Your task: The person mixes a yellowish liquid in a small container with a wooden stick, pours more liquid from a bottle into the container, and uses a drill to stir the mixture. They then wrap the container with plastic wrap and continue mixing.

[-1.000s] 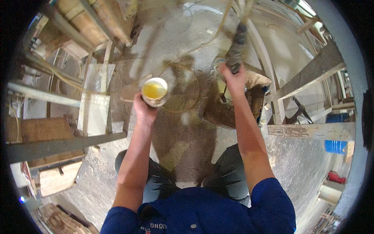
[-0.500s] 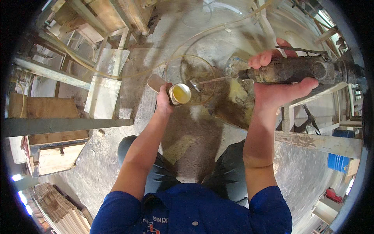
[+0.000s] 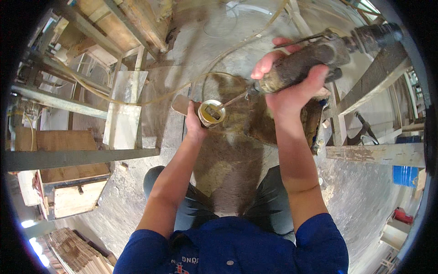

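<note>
My left hand (image 3: 195, 119) is wrapped round a small white-rimmed cup (image 3: 221, 101) with yellow liquid inside. A flat brown-grey piece (image 3: 180, 104) shows by its fingers; whether it is held or lies behind, I cannot tell. My right hand (image 3: 292, 84) grips a dark, grimy, straight-bodied power tool (image 3: 296, 66) with a lever along its top. A thin stirring rod (image 3: 235, 99) runs from the tool's tip down into the cup. Its flat metal end (image 3: 212, 111) sits in the liquid.
A pale hose (image 3: 155, 98) crosses the floor ahead. Wooden frames (image 3: 82, 155) stand on the left, and a frame leg (image 3: 378, 155) stands on the right. A stained block-like object (image 3: 264, 123) lies beyond the cup. Stacked boards (image 3: 75, 251), a wooden box (image 3: 77, 196) and a blue drum (image 3: 404, 176) are farther out.
My right hand has moved left with the power tool, which now tilts down toward the cup. The rod's end has gone from beside the cup into the liquid. My left hand stays nearly in place.
</note>
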A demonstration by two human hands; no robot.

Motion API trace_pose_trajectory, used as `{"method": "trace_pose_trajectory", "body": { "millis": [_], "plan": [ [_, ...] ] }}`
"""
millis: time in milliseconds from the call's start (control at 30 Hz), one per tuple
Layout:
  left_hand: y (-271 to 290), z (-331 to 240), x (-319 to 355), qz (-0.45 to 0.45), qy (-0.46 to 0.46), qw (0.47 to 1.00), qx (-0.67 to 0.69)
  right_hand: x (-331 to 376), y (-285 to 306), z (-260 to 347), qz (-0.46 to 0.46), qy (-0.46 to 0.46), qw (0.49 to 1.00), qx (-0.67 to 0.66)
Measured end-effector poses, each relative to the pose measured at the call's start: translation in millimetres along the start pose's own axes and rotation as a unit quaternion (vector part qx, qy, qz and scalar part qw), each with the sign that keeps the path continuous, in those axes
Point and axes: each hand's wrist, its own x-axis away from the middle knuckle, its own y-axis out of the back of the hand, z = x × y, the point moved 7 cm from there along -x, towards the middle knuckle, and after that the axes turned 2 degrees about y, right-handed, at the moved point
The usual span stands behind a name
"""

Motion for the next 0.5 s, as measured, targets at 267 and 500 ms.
{"method": "trace_pose_trajectory", "body": {
  "millis": [267, 500],
  "plan": [
    [9.2, 5.3, -2.3, -0.011, 0.016, 1.000, -0.006, 1.4, -4.5, -15.3, 0.048, -0.048, 0.996, 0.066],
    [23.4, 1.2, -4.6, -0.015, 0.004, 0.999, -0.035, 5.0, -14.4, -22.8, 0.076, -0.057, 0.994, 0.061]
  ]
}}
